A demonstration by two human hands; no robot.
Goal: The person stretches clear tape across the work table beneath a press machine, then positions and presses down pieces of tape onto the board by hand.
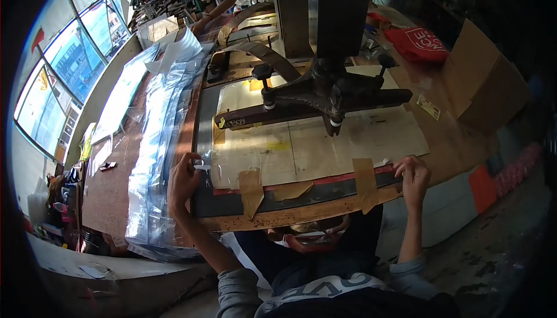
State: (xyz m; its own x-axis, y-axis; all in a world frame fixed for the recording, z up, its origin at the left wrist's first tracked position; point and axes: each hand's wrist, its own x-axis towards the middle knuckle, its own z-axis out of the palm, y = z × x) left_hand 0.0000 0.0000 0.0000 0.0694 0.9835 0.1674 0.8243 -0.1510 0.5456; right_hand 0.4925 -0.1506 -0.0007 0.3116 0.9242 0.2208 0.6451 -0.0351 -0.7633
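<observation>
A pale flat board (313, 150) lies under the black press bar (278, 113), with strips of brown tape (250, 190) and a red edge along its front. At its front left corner, my left hand (183, 183) is closed in a pinch on a clear plastic sheet (203, 166), which shows mostly by its glints. My right hand (414, 177) is at the front right corner, thumb and fingers pinched together, apparently on the same sheet. The sheet's outline over the board is hard to see.
Clear plastic sheets (155, 161) are piled to the left. The press column (339, 25) rises behind the bar. A cardboard box (487, 80) and a red bag (416, 44) stand at the right. Another person's arm (223, 8) reaches in at the back.
</observation>
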